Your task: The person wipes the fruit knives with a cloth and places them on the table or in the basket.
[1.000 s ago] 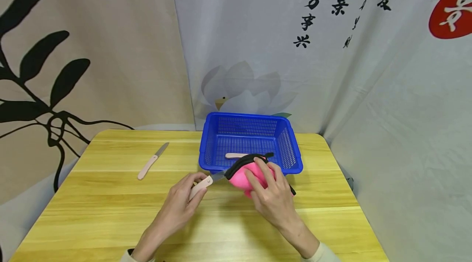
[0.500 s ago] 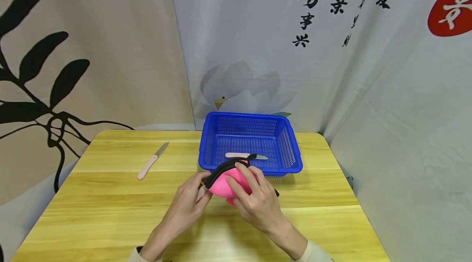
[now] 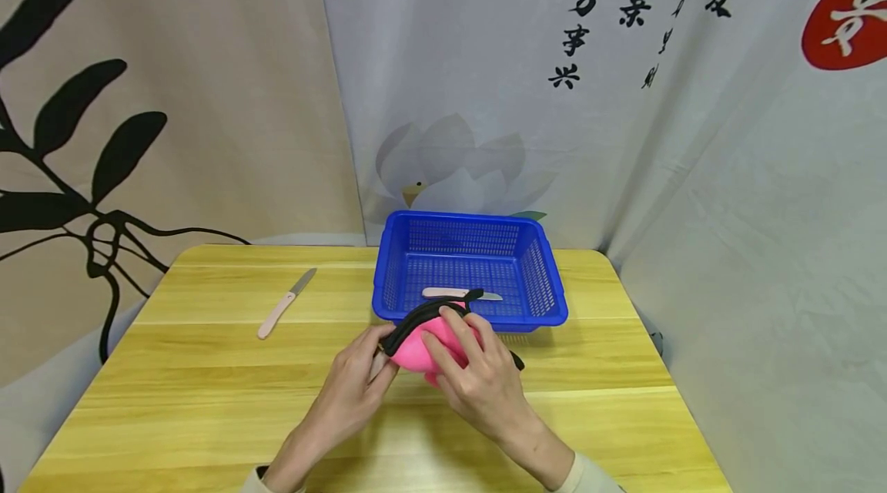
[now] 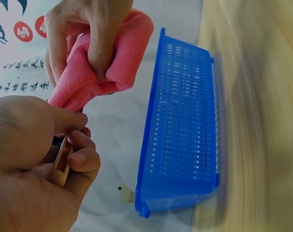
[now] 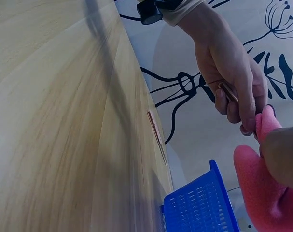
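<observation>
My left hand [image 3: 346,385] grips the pale pink handle of a knife [image 4: 62,164], seen best in the left wrist view. A bright pink fluffy cloth with black edging [image 3: 413,354] is held in my right hand [image 3: 488,389], its fingers pressing into the folds. The cloth meets my left fingers and covers the knife's blade. Both hands are raised above the table, in front of a blue basket [image 3: 471,325]. Inside the basket lies a second knife [image 3: 442,292], partly behind the cloth's black edge.
On the wooden table [image 3: 208,400], a third pale-handled knife [image 3: 279,313] lies left of the basket, blade pointing away. Behind the table hangs a printed curtain [image 3: 263,92] with plant shapes and dark writing. Another pale curtain [image 3: 762,246] runs along the right side.
My right hand has brought the cloth leftward, over the knife's blade and up to my left fingers. The blade, visible a second ago, is now hidden. Little differs over the last half second.
</observation>
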Available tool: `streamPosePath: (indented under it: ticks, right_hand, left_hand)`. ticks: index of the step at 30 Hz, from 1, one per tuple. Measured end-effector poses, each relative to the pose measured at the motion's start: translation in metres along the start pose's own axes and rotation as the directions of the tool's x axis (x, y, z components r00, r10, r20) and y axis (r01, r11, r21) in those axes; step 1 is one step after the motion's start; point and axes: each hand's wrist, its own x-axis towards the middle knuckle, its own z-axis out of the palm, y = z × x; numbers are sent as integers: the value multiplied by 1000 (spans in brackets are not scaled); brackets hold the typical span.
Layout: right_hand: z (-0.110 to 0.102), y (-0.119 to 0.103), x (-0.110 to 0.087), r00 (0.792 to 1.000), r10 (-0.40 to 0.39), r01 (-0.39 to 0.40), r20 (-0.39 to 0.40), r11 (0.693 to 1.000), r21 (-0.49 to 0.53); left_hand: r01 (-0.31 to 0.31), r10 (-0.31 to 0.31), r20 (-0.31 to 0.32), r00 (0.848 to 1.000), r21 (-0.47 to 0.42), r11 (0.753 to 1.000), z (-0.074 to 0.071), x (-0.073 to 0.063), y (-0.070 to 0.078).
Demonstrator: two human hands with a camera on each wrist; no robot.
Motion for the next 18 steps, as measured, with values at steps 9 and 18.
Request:
streamPosePath:
  ticks: [9, 18]
  right_hand:
    - [0, 5, -3, 999, 37, -37, 12, 999, -16]
    - [-1, 16, -6, 996, 82, -81, 32, 996, -31]
  left_hand:
    - [32, -31, 17, 999, -35, 999, -3, -2, 0]
    - [24, -24, 23, 999, -23, 999, -7, -2, -2]
